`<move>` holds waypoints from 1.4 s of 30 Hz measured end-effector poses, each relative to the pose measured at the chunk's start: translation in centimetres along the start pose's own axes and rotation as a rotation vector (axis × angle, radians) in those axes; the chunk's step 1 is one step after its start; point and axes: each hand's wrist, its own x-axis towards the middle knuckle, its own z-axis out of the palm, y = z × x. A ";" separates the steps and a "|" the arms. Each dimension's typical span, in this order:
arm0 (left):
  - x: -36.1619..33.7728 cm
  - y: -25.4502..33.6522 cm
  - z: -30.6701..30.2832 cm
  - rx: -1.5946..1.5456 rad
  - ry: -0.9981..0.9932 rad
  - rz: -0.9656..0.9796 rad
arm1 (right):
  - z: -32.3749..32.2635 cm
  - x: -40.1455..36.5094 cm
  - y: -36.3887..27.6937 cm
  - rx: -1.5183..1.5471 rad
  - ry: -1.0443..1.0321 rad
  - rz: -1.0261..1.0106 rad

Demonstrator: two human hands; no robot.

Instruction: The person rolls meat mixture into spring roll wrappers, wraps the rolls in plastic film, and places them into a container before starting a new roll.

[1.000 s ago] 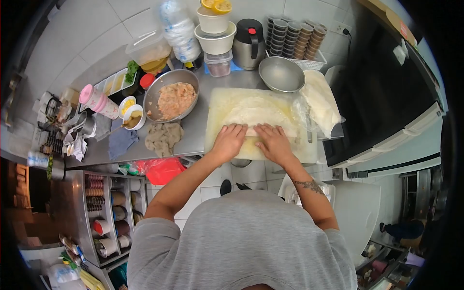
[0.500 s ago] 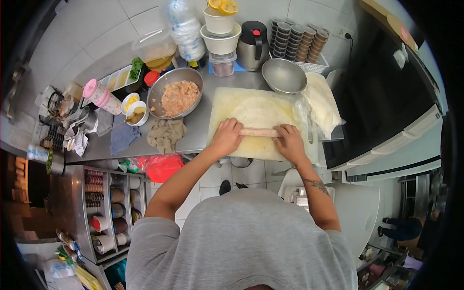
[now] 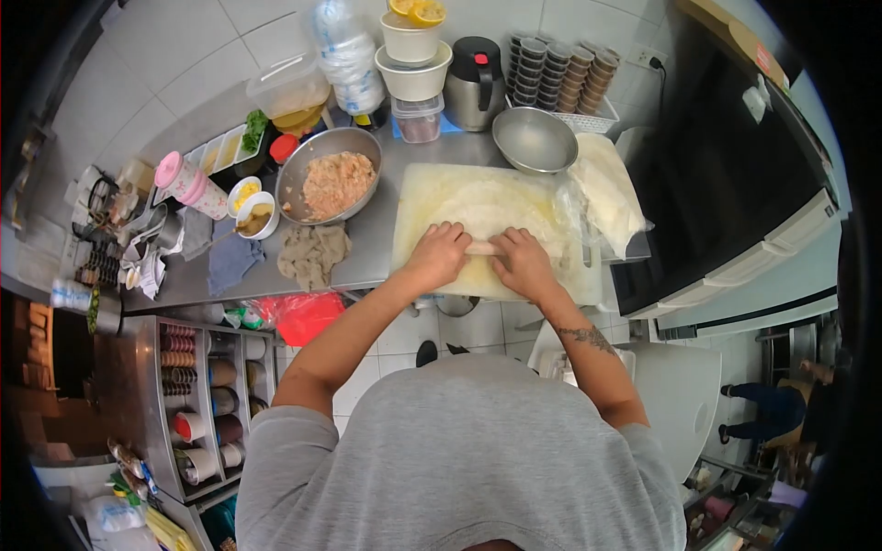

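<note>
A thin, pale roll with a pinkish filling (image 3: 480, 248) lies crosswise on the yellowish-white cutting board (image 3: 418, 197). My left hand (image 3: 441, 255) is closed over its left end, fingers curled on top. Over the right part, my right hand (image 3: 525, 264) bends its fingers down onto the same roll. Only a short middle length shows between the hands; the ends are hidden beneath them. Just beyond it, a pale round wrapper sheet (image 3: 487, 207) appears flat on the board, though its edges are hard to make out.
Left of the board stands a steel bowl of orange-pink minced filling (image 3: 338, 184), with a crumpled cloth (image 3: 313, 255) in front. A second steel bowl (image 3: 536, 140) touches the board's back area. A plastic bag of white wrappers (image 3: 606, 197) lies right, near the black fridge (image 3: 726, 174).
My right hand has shifted left along the roll, and my left hand slightly right, so the gap between them is smaller and less of the roll shows.
</note>
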 end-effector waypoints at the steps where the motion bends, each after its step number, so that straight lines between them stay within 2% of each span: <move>1: 0.3 0.2 -0.4 -0.016 0.004 -0.006 | 0.0 0.3 0.0 -0.005 -0.010 -0.006; 4: 0.9 0.5 0.0 -0.027 0.012 -0.032 | 2.3 1.0 -1.1 0.039 0.100 -0.056; 5: 0.7 0.7 0.5 -0.031 0.010 -0.047 | 3.2 0.9 -1.0 -0.018 0.081 -0.041; 8: 0.4 0.6 0.4 -0.060 0.028 -0.007 | 2.6 1.1 -1.2 -0.021 -0.009 0.040; 11: 0.2 0.4 0.1 -0.060 0.020 -0.003 | 2.2 0.8 -0.5 0.013 0.005 -0.029; 14: -0.8 -0.1 -0.6 -0.037 0.046 -0.090 | -0.1 -0.6 0.3 0.007 -0.003 0.057; 17: -2.7 -1.8 -0.6 -0.044 0.103 -0.113 | -1.6 -3.0 3.1 0.149 0.062 0.078; 20: -2.9 -2.9 -1.5 -0.119 0.034 -0.127 | -3.0 -3.3 2.8 0.174 -0.016 0.086; 23: -1.8 -2.7 -2.1 -0.154 0.074 -0.166 | -3.3 -2.9 2.7 0.169 -0.086 0.109; 26: -1.3 -2.0 -2.3 -0.124 0.023 -0.165 | -3.7 -2.5 2.5 -0.039 -0.140 0.038; 29: -2.0 -1.9 -1.4 -0.095 0.014 -0.156 | -3.5 -2.0 2.1 -0.001 -0.053 0.026; 32: -2.1 -1.8 -1.9 -0.174 -0.049 -0.241 | -2.4 -2.4 2.3 0.078 -0.078 0.055; 35: -2.3 -1.6 -2.6 -0.169 -0.076 -0.243 | -2.9 -2.1 2.2 0.042 -0.140 0.045; 38: -1.8 -1.1 -2.7 -0.049 0.011 -0.148 | -2.7 -1.6 1.6 0.045 -0.006 0.023; 42: -1.7 -0.8 -1.2 -0.084 0.006 -0.083 | -1.7 -1.9 1.6 -0.023 -0.105 0.019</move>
